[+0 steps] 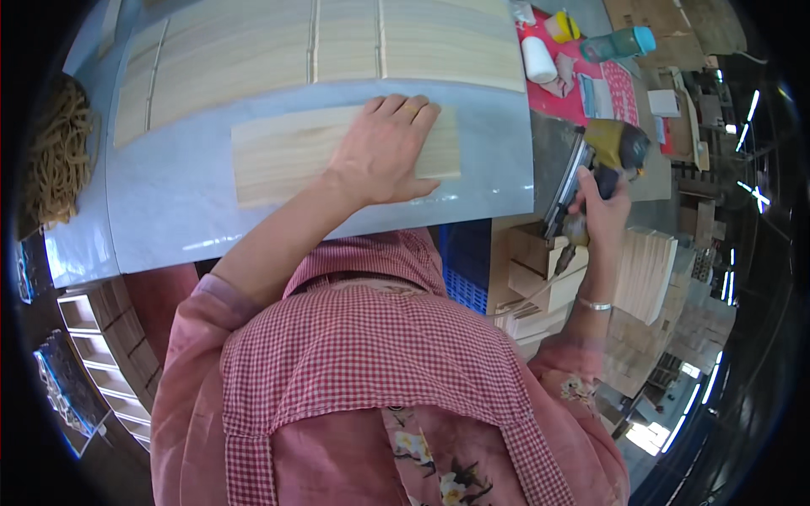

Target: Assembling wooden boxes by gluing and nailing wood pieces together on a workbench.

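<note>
My left hand (pixel 384 156) lies flat, fingers stretched out, on a small pale wooden board (pixel 278 160) on the light grey worktable (pixel 177 202). In my right hand (pixel 603 207) is a yellow and black nail gun (pixel 609 145), gripped by its handle off the table's right side. Its long metal magazine (pixel 567 185) faces the table, and a hose runs from its lower end. Beyond the small board lies a larger wooden panel (pixel 245 59) with several grooves across it.
To the far right, a red cloth (pixel 569 93) bears a white bottle (pixel 538 61), a yellow container (pixel 562 27) and a teal bottle (pixel 620 44). A bundle of tan bands (pixel 63 152) sits at the left. Stacked boards (pixel 645 274) stand by my right arm, near a blue crate (pixel 467 270).
</note>
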A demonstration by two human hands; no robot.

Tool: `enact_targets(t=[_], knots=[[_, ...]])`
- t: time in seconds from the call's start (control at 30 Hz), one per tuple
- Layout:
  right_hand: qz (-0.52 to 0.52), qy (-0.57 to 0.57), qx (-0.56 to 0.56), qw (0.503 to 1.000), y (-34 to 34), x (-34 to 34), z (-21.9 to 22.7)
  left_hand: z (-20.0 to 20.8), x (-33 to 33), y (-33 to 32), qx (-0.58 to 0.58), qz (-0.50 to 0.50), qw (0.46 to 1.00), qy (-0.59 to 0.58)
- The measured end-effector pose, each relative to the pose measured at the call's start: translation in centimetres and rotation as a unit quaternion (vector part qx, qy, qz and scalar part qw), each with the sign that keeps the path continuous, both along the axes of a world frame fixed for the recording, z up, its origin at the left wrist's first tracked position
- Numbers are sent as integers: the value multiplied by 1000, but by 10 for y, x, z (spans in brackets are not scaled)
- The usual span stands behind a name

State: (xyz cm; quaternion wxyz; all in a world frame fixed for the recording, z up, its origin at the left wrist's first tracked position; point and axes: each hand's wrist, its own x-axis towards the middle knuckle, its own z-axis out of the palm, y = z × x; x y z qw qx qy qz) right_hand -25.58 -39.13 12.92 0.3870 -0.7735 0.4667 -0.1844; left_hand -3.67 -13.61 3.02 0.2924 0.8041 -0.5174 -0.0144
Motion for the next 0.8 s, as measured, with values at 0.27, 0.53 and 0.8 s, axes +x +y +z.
enact_targets(t=[0.27, 0.53, 0.8], knots=[[109, 58, -4, 992, 112, -13, 21, -2, 1, -1, 11, -1, 1000, -5], [84, 139, 123, 979, 137, 6, 37, -6, -1, 0, -21, 9, 999, -39], [87, 134, 139, 977, 134, 10, 35, 0, 0, 0, 9, -2, 1000, -2]])
